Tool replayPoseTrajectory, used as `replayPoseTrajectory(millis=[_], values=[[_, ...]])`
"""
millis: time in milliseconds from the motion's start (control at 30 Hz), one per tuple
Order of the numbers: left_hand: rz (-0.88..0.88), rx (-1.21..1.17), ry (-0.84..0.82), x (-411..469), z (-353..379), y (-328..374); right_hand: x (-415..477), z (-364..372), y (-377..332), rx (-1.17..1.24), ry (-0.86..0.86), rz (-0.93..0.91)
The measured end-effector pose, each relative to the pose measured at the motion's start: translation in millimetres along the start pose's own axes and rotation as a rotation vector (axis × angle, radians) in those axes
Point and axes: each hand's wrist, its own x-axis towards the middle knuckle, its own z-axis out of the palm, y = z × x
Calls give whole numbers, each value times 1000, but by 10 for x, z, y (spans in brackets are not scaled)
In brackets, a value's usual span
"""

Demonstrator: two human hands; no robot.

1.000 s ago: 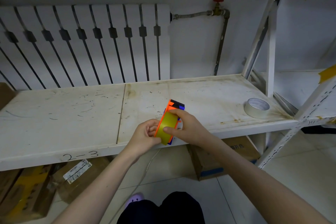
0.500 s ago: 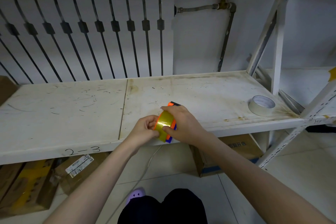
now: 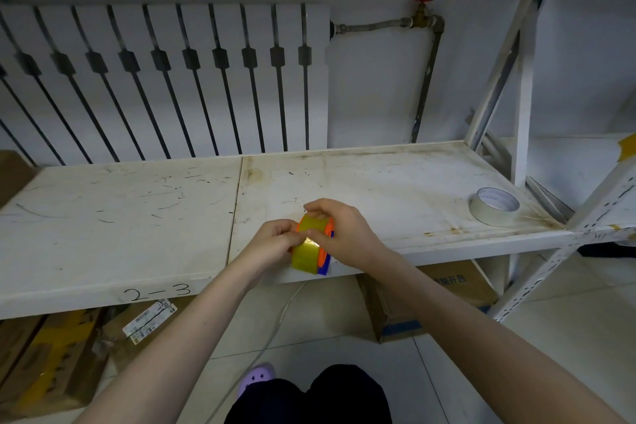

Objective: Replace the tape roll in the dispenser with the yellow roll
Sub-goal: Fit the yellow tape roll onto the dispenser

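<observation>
**Seat the yellow roll square and free its end**

You hold the dispenser (image 3: 325,253) just above the front edge of the shelf (image 3: 137,217), with the yellow roll (image 3: 309,244) already sitting in its orange-and-blue frame. Your right hand (image 3: 340,234) wraps over the top and far side, fingers curled shut around the dispenser and roll together. Your left hand (image 3: 275,241) presses in from the near side, fingertips pinched at the roll's face; whether they have the loose tape end cannot be told from here.

Judging by this, the swap is nearly done. Keep the right-hand grip steady so the roll stays flat on its hub, and pick at the tape edge with a fingernail rather than squeezing. Draw the end out straight toward the cutter side, not slantwise, or it may crease and stick to itself. The white roll (image 3: 494,206) lies well apart at the shelf's right end.
</observation>
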Motion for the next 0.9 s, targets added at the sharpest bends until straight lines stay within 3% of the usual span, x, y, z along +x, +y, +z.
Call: replayPoseTrajectory(millis=[67,200,500,700,833,900], values=[[-30,2,-11,-8,-14,34,40,-14,46,-23,-1,44],[-115,34,24,24,-35,145,56,10,157,-81,-300,115],[-288,28,164,124,150,408,-62,170,179,-122,-99,17],[-344,44,155,158,175,439,-12,210,266,53,-180,210],[-354,-5,145,175,186,460,-30,191,235,-109,-138,9],[-353,-28,155,195,186,452,-41,167,255,-42,-162,-6]])
